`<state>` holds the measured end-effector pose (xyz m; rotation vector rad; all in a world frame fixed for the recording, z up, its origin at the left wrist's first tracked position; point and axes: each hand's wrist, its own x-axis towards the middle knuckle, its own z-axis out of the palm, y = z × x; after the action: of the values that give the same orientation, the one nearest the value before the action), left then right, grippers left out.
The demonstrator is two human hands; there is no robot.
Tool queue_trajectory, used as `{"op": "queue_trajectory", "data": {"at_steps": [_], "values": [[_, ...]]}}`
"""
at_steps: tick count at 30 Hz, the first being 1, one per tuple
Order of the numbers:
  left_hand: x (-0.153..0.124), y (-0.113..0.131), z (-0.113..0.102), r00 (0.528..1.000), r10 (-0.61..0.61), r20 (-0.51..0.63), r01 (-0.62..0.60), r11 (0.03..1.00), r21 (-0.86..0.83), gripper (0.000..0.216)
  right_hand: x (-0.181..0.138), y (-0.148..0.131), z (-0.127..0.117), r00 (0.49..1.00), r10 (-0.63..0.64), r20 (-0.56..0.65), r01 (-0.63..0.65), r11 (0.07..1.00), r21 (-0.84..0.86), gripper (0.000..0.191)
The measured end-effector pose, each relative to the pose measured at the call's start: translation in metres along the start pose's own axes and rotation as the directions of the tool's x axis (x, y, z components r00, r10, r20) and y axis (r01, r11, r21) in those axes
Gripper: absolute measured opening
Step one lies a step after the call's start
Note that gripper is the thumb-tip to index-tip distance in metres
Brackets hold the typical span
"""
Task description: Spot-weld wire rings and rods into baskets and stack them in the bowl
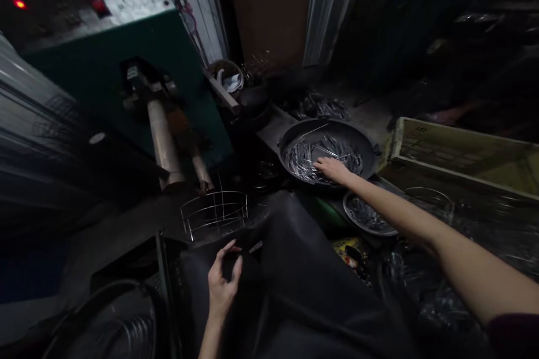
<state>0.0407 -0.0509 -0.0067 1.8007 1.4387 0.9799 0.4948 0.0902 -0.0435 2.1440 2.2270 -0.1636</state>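
Note:
My right hand (332,169) reaches into a dark round pan (367,146) full of thin metal wires (307,154); its fingers lie on the wires, and whether they grip any is hidden. My left hand (224,279) rests low on dark cloth over my lap, thumb and fingers curled apart, holding nothing I can see. Just above it stands a wire basket frame (214,213), below the two rods (162,140) of a green machine (105,67).
A smaller dish of wire pieces (366,216) sits right of the big pan. A yellowish crate (463,151) lies at the right. A small bowl (229,76) stands behind the machine. More wire bundles (324,107) lie further back. Coiled cable (122,325) at bottom left.

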Motion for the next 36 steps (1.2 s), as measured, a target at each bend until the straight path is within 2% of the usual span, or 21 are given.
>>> {"op": "queue_trajectory", "data": {"at_steps": [3, 5, 7, 9, 12, 15, 17, 18, 20, 21, 22, 23, 24, 26, 27, 29, 31, 33, 36], "values": [[-0.005, 0.003, 0.000, 0.999, -0.014, 0.032, 0.014, 1.000, 0.021, 0.034, -0.007, 0.002, -0.009, 0.999, 0.032, -0.039, -0.033, 0.999, -0.014, 0.030], [-0.001, 0.010, 0.002, 0.998, 0.009, 0.055, -0.011, 1.000, 0.026, 0.030, -0.003, 0.003, -0.018, 0.986, 0.119, -0.117, -0.119, 0.993, 0.011, 0.032], [0.008, 0.021, 0.006, 0.995, 0.061, 0.081, -0.063, 0.998, 0.017, 0.026, 0.009, 0.004, -0.031, 0.940, 0.271, -0.209, -0.248, 0.960, 0.130, 0.034], [0.018, 0.031, 0.012, 0.986, 0.131, 0.102, -0.132, 0.991, -0.004, 0.025, 0.024, 0.008, -0.046, 0.896, 0.388, -0.214, -0.324, 0.903, 0.281, 0.029], [0.027, 0.041, 0.021, 0.968, 0.220, 0.119, -0.215, 0.975, -0.054, 0.027, 0.040, 0.018, -0.069, 0.916, 0.378, -0.135, -0.297, 0.864, 0.406, 0.013], [0.026, 0.043, 0.027, 0.967, 0.219, 0.128, -0.208, 0.973, -0.096, 0.026, 0.040, 0.031, -0.087, 0.904, 0.390, -0.177, -0.266, 0.834, 0.483, 0.014], [0.025, 0.045, 0.029, 0.969, 0.204, 0.138, -0.188, 0.974, -0.123, 0.024, 0.034, 0.038, -0.100, 0.853, 0.467, -0.234, -0.297, 0.802, 0.518, 0.020], [0.027, 0.048, 0.031, 0.968, 0.201, 0.149, -0.181, 0.973, -0.141, 0.023, 0.030, 0.039, -0.107, 0.807, 0.529, -0.264, -0.312, 0.761, 0.569, 0.021], [0.033, 0.060, 0.035, 0.964, 0.195, 0.180, -0.164, 0.971, -0.176, 0.023, 0.020, 0.033, -0.123, 0.695, 0.661, -0.283, -0.251, 0.592, 0.766, 0.020], [0.038, 0.069, 0.038, 0.962, 0.193, 0.195, -0.155, 0.969, -0.193, 0.024, 0.015, 0.024, -0.133, 0.667, 0.700, -0.257, -0.151, 0.464, 0.873, 0.018], [0.044, 0.080, 0.043, 0.959, 0.193, 0.207, -0.149, 0.966, -0.211, 0.026, 0.009, 0.010, -0.142, 0.676, 0.705, -0.214, -0.027, 0.314, 0.949, 0.018], [0.050, 0.092, 0.049, 0.958, 0.195, 0.212, -0.146, 0.963, -0.228, 0.029, 0.003, -0.008, -0.151, 0.722, 0.670, -0.171, 0.086, 0.158, 0.984, 0.020], [0.056, 0.105, 0.055, 0.958, 0.198, 0.207, -0.145, 0.959, -0.245, 0.032, -0.003, -0.029, -0.160, 0.791, 0.596, -0.140, 0.158, 0.023, 0.987, 0.025], [0.068, 0.128, 0.069, 0.962, 0.201, 0.184, -0.146, 0.950, -0.275, 0.037, -0.016, -0.079, -0.174, 0.913, 0.397, -0.090, 0.177, -0.188, 0.966, 0.035], [0.072, 0.136, 0.075, 0.965, 0.196, 0.175, -0.140, 0.947, -0.288, 0.040, -0.023, -0.103, -0.179, 0.951, 0.303, -0.057, 0.141, -0.261, 0.955, 0.037], [0.078, 0.144, 0.081, 0.959, 0.169, 0.225, -0.091, 0.943, -0.321, 0.042, -0.034, -0.146, -0.187, 0.990, 0.144, 0.013, 0.038, -0.351, 0.936, 0.039], [0.078, 0.139, 0.078, 0.939, 0.137, 0.316, -0.020, 0.938, -0.347, 0.038, -0.038, -0.174, -0.191, 0.997, 0.043, 0.058, -0.037, -0.387, 0.921, 0.038], [0.072, 0.126, 0.070, 0.925, 0.106, 0.365, 0.035, 0.933, -0.358, 0.040, -0.032, -0.188, -0.193, 0.997, -0.008, 0.072, -0.069, -0.396, 0.916, 0.037], [0.059, 0.101, 0.057, 0.935, 0.078, 0.346, 0.062, 0.925, -0.376, 0.043, -0.013, -0.198, -0.193, 0.995, -0.017, 0.099, -0.097, -0.429, 0.898, 0.036]]}}
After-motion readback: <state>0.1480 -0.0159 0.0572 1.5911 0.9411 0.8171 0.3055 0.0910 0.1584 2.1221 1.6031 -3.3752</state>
